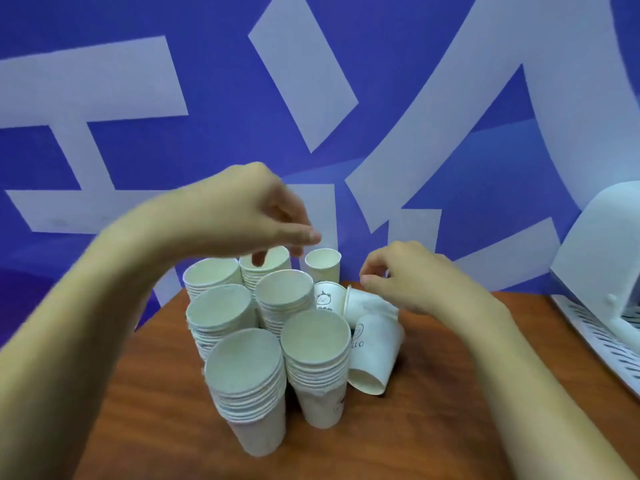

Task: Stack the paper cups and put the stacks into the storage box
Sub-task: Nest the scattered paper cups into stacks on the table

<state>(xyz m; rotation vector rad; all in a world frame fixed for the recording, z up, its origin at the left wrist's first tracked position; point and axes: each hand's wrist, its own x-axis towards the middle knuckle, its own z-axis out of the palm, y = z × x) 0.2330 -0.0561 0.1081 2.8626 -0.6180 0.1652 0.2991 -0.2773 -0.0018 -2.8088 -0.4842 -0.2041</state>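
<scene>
My left hand (263,209) hung over the far stack of cups (265,268), fingers slack and pointing down, holding nothing; one fingertip dipped into the mouth of the top cup. Just right of that thumb stood a single upright cup (322,265). Five more stacks stood below and nearer to me, the closest stack (247,382) under my left forearm.

My right hand (415,275) was curled, thumb and forefinger drawn close together just above a tipped cup (367,304). I could not tell whether they touched its rim. Below that hand another cup (375,351) lay on its side on the brown table (138,410). The white slotted storage box (588,330) sat well off to the right of my right wrist.
</scene>
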